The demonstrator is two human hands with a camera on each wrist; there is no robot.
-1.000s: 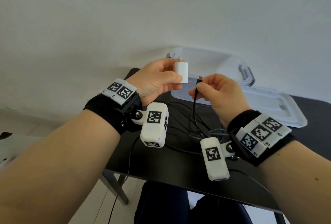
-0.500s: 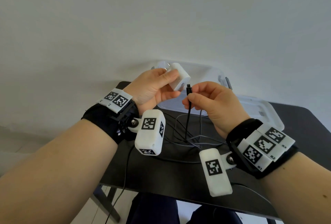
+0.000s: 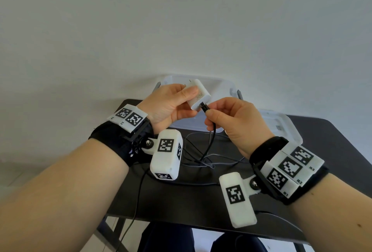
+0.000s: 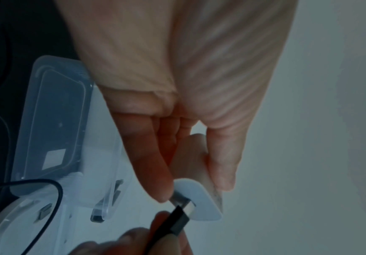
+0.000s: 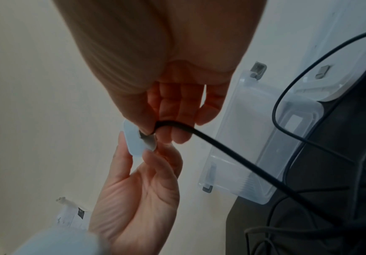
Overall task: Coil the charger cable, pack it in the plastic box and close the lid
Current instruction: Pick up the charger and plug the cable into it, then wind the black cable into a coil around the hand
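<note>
The fingers (image 3: 189, 91) of the left hand (image 3: 167, 106) are curled around a white charger adapter (image 3: 198, 94), thumb on one side and the other fingers on the opposite side, and they hold it up above the counter (image 3: 201, 207). The right hand (image 3: 231, 118) pinches the black plug (image 3: 204, 107) of the charger cable (image 3: 211, 141) between thumb and forefinger. In the left wrist view the metal tip of the plug (image 4: 183, 206) stands at the port of the adapter (image 4: 201, 201); I cannot tell how deep it sits. From the right hand the cable hangs down to the dark counter, where the rest of it lies in loose, uncoiled loops between the two wrists. Behind the hands, at the far edge of the counter, stands the clear plastic box (image 3: 221, 84), open. Its lid (image 3: 281, 122) lies flat on the counter just beside it, on the right
</note>
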